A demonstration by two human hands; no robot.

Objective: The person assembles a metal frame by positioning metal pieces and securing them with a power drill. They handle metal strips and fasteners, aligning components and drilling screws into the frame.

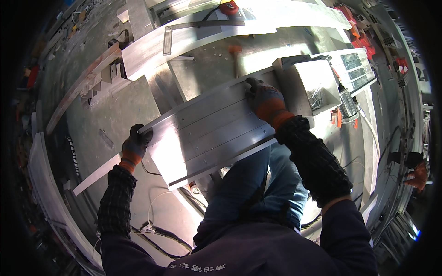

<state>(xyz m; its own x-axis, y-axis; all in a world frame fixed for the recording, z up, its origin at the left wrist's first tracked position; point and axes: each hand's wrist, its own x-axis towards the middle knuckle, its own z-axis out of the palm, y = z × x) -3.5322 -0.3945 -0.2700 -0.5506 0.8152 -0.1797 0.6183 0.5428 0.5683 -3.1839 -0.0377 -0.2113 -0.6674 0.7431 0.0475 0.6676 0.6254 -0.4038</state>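
Note:
A long silver-grey metal panel [207,122] with grooves along its length and a few small holes lies slantwise in front of me, above my legs. My left hand [136,143], in a grey and orange work glove, grips its far left corner, fingers curled over the edge. Toward the panel's right end my right hand [268,102], gloved alike, has its fingers bent at the far edge; what lies beneath the palm is hidden. Just right of that hand, a metal box-shaped housing [313,83] stands against the panel's end.
Beyond the panel, a long pale metal strip [198,39] crosses the bench, with a metal square [168,40] on it. A red tape measure [229,7] sits at the back. A red-headed tool [235,48] lies between strip and panel. Cables [165,237] run below left.

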